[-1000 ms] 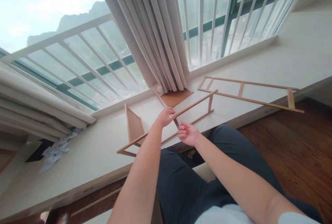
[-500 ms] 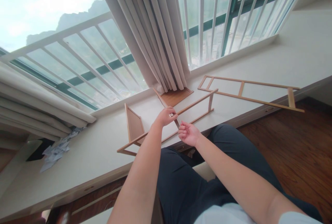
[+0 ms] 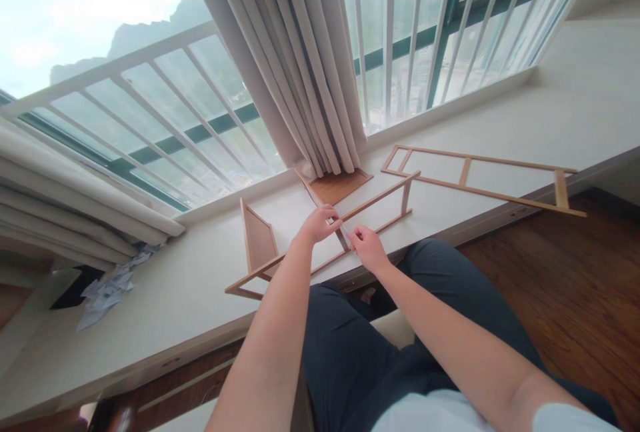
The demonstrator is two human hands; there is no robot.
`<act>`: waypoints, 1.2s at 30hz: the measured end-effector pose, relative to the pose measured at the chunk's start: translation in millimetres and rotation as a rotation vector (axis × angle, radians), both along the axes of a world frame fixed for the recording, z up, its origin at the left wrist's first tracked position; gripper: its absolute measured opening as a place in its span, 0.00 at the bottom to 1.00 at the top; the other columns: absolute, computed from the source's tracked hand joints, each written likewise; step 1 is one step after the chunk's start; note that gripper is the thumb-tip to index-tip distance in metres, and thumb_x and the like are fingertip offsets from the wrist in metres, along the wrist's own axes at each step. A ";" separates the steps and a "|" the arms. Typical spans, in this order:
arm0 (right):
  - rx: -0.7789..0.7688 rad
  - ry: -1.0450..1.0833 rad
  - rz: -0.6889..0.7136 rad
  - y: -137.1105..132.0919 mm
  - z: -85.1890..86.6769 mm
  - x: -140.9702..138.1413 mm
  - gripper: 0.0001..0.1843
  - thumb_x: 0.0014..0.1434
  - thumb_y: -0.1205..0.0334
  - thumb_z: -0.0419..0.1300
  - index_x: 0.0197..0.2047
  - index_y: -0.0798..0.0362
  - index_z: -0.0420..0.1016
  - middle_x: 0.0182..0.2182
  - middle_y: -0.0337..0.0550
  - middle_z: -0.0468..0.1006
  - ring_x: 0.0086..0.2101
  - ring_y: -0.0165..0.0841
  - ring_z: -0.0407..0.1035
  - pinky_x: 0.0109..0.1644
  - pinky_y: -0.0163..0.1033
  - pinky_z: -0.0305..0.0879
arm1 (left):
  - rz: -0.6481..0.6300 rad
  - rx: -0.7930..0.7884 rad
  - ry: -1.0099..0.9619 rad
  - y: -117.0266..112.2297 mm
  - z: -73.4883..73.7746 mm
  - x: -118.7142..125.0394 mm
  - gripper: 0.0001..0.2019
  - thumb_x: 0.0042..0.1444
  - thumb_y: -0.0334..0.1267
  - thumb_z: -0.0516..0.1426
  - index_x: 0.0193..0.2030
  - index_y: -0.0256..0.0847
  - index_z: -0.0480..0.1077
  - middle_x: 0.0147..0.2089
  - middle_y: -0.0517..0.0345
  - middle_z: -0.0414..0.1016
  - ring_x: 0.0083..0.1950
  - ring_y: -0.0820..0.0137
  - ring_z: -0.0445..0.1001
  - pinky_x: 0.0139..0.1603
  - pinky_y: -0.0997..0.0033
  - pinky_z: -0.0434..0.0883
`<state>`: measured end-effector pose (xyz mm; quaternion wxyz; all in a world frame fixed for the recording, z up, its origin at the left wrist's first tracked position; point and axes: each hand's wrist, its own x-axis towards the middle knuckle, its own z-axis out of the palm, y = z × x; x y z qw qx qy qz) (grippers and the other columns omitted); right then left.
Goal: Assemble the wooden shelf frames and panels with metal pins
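Observation:
My left hand point(image 3: 323, 222) is closed around the upper rail of a ladder-like wooden frame point(image 3: 376, 199) that stands on its edge on the white sill. A small pale piece shows between that hand's fingers. Just to the right, my right hand point(image 3: 369, 247) pinches a thin silvery rod point(image 3: 344, 227), its tip at the rail beside my left fingers; its exact kind is too small to tell. A wooden panel point(image 3: 260, 239) stands upright at the frame's left part. Behind the frame, another brown panel point(image 3: 340, 187) lies under the curtain's hem.
A second wooden ladder-like frame point(image 3: 465, 172) lies flat on the sill point(image 3: 195, 272) to the right. A grey curtain point(image 3: 295, 65) hangs before the barred window. Crumpled papers point(image 3: 113, 285) lie at the far left. My knees are against the sill's front edge.
My right hand has turned over and shifted slightly up, its fingers now pinched at the rod, which shows more clearly. My left hand and the wooden frame have stayed in place.

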<state>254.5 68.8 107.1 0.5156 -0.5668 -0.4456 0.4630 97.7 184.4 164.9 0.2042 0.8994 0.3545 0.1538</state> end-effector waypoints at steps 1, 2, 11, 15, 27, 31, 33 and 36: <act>0.021 -0.066 0.001 -0.4 1.4 0.8 0.17 0.63 0.50 0.58 0.25 0.49 0.64 0.18 0.35 0.70 0.22 0.30 0.61 0.30 0.36 0.55 | 0.001 -0.001 0.001 0.0 0.0 0.0 0.09 0.61 0.38 0.59 0.30 0.40 0.77 0.38 0.54 0.74 0.40 0.67 0.74 0.50 0.65 0.72; 0.038 -0.123 0.000 -1.1 3.3 1.4 0.17 0.63 0.50 0.57 0.26 0.49 0.64 0.19 0.35 0.71 0.23 0.30 0.61 0.31 0.37 0.56 | 0.001 -0.001 0.002 -0.1 0.0 -0.1 0.09 0.60 0.38 0.59 0.30 0.40 0.77 0.38 0.54 0.74 0.40 0.67 0.74 0.50 0.65 0.72; 0.067 -0.335 0.033 -10.1 15.9 1.8 0.17 0.65 0.51 0.55 0.26 0.48 0.61 0.20 0.35 0.68 0.25 0.32 0.59 0.34 0.38 0.52 | 0.006 -0.005 0.001 -0.6 -0.1 -0.3 0.09 0.60 0.38 0.59 0.30 0.40 0.76 0.38 0.55 0.74 0.39 0.68 0.73 0.49 0.67 0.72; 0.060 -0.347 0.022 -10.2 19.5 1.0 0.17 0.65 0.52 0.55 0.26 0.48 0.60 0.20 0.35 0.68 0.25 0.33 0.60 0.34 0.38 0.53 | 0.009 -0.006 0.000 -1.5 1.3 0.0 0.09 0.60 0.38 0.59 0.30 0.40 0.76 0.38 0.55 0.74 0.39 0.68 0.73 0.49 0.66 0.72; 0.081 -0.387 0.002 -7.5 15.4 2.5 0.17 0.66 0.52 0.54 0.26 0.48 0.59 0.20 0.34 0.65 0.25 0.33 0.58 0.34 0.38 0.52 | 0.014 -0.015 0.011 -3.0 2.8 0.7 0.09 0.60 0.37 0.59 0.30 0.40 0.77 0.38 0.55 0.74 0.40 0.67 0.73 0.50 0.66 0.72; 0.092 -0.382 -0.009 -6.4 13.0 2.2 0.18 0.66 0.52 0.54 0.26 0.48 0.60 0.20 0.34 0.65 0.25 0.33 0.58 0.34 0.38 0.51 | 0.017 -0.015 0.011 -3.5 2.8 0.7 0.09 0.60 0.38 0.59 0.31 0.39 0.77 0.38 0.54 0.75 0.40 0.67 0.74 0.50 0.65 0.72; 0.093 -0.380 -0.013 -6.1 12.0 2.3 0.18 0.66 0.51 0.54 0.26 0.48 0.60 0.21 0.35 0.66 0.26 0.33 0.59 0.34 0.38 0.51 | 0.020 -0.015 0.010 -3.4 2.4 0.5 0.09 0.60 0.38 0.59 0.31 0.40 0.77 0.38 0.54 0.75 0.41 0.66 0.75 0.51 0.65 0.72; 0.092 -0.384 -0.014 -5.5 9.8 2.9 0.18 0.66 0.51 0.54 0.27 0.48 0.60 0.21 0.35 0.66 0.25 0.33 0.58 0.34 0.38 0.52 | 0.025 -0.015 0.007 -3.0 1.8 0.1 0.09 0.60 0.38 0.59 0.31 0.40 0.76 0.38 0.54 0.75 0.41 0.66 0.75 0.51 0.65 0.72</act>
